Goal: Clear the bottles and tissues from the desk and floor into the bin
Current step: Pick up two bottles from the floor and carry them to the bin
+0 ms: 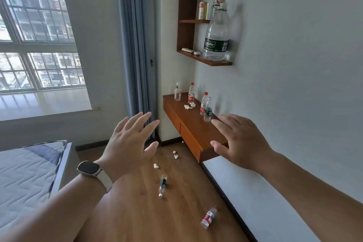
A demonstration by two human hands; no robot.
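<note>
A wall-mounted wooden desk (193, 122) carries several upright plastic bottles: a clear one (177, 92), a red-labelled one (191, 93), another red-labelled one (203, 104) and a green-labelled one (208, 110). Crumpled tissues (189, 105) lie between them. On the wooden floor lie a green-labelled bottle (162, 184), a red-labelled bottle (209, 217) and tissue balls (156, 166) (175, 155). My left hand (128, 143) is raised, fingers spread, holding nothing. My right hand (238, 140) hovers open over the desk's near end. No bin is in view.
A wall shelf (204, 61) above the desk holds a large water bottle (216, 33) and smaller containers. A bed with a mattress (27, 169) stands at the left. A blue curtain (133, 45) hangs beside a big window (39, 31).
</note>
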